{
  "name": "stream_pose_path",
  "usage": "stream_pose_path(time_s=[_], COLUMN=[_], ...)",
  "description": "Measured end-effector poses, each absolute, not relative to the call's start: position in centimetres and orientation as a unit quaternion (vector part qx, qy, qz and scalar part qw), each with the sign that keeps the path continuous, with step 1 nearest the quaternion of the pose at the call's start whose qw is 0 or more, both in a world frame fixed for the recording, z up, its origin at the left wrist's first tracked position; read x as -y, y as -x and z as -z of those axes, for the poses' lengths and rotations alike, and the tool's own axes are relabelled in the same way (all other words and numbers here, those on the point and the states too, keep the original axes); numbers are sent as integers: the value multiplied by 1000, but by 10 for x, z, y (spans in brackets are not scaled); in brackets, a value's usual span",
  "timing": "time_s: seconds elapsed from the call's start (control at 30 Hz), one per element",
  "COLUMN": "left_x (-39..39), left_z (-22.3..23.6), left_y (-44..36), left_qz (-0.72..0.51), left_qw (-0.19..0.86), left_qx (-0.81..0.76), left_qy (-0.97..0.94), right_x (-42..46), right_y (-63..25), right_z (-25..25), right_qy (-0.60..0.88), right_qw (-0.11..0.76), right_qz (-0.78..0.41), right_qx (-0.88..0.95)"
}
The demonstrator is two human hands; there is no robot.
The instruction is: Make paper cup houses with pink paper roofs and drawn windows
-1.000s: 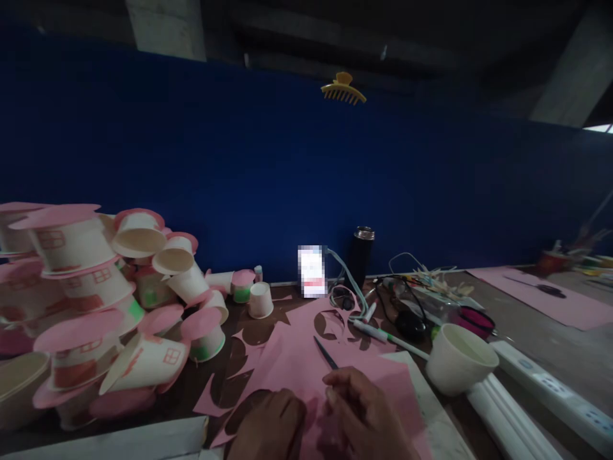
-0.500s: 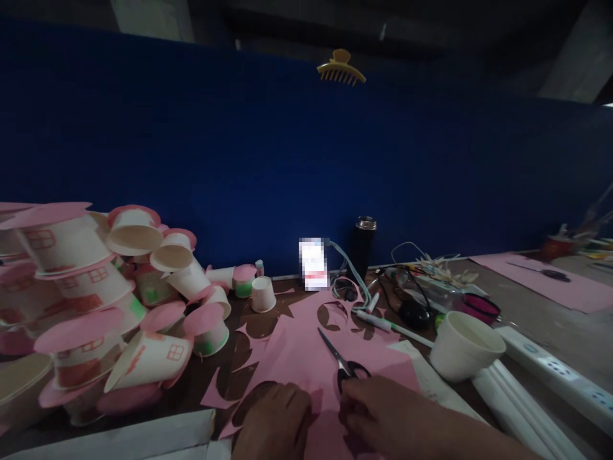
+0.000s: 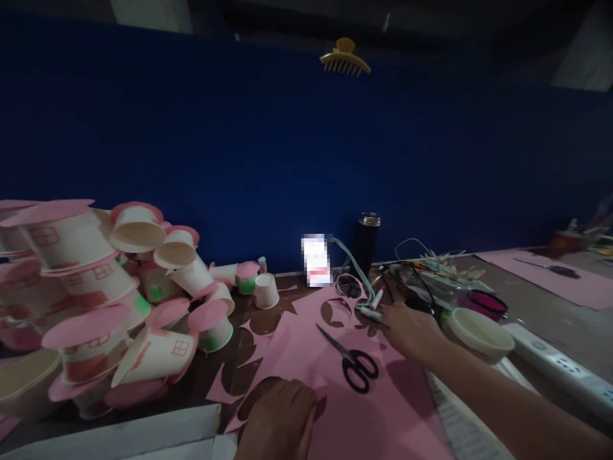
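My left hand (image 3: 280, 418) is low in the middle, its fingers curled on the edge of a small pink paper piece that juts out beside them. Farther right, my right hand (image 3: 409, 329) stretches forward with its fingertips closed over the right end of a white marker pen (image 3: 372, 314). Between the hands, black-handled scissors (image 3: 352, 363) lie slightly spread on a large pink sheet (image 3: 345, 415). Beyond the blades the sheet has round cut-outs, and curved pink scraps (image 3: 223, 383) lie to the left.
Stacked paper cups with pink discs (image 3: 90, 275) fill the left side. A small white cup (image 3: 266, 291), a lit phone (image 3: 317, 260) and a black flask (image 3: 368, 243) stand at the back. At right are a pale bowl (image 3: 479, 335) and a power strip (image 3: 567, 367).
My right hand has let go of the scissors and moved forward and right to the marker pen. The scissors now lie loose on the sheet. My left hand stays nearly in place.
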State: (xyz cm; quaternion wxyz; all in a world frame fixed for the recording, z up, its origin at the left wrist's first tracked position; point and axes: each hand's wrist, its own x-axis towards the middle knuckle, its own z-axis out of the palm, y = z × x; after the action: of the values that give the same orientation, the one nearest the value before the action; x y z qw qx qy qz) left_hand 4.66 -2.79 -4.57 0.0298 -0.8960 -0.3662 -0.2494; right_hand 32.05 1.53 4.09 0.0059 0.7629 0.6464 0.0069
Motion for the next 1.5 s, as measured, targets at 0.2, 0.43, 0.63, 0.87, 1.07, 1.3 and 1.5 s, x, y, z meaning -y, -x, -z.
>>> stream_pose_path(time_s=[0.2,0.43,0.63,0.87,1.07,1.3,1.5], left_x=[23,24,26,20,14,20,18], left_z=[51,44,41,49,54,45,22], left_y=[-48,-48,-48,-46,-45,-43,-42], left_qz=[285,276,257,239,247,278,242], left_qw=[43,13,-56,-78,-59,-180,-260], left_qx=[346,352,377,397,381,433,492], left_qy=[893,894,888,883,889,839,794], right_x=[-22,-12,14,24,20,22,37], right_y=[-323,-331,-326,-295,-265,-258,-254], right_z=[-19,-28,-46,-36,-37,-12,0], right_qy=[-758,-754,-740,-483,-443,-390,-480], right_qw=[29,-14,-177,-504,-526,-536,-518], right_qz=[-51,-78,82,581,632,663,554], right_qx=[-650,-653,-644,-420,-358,-348,-440])
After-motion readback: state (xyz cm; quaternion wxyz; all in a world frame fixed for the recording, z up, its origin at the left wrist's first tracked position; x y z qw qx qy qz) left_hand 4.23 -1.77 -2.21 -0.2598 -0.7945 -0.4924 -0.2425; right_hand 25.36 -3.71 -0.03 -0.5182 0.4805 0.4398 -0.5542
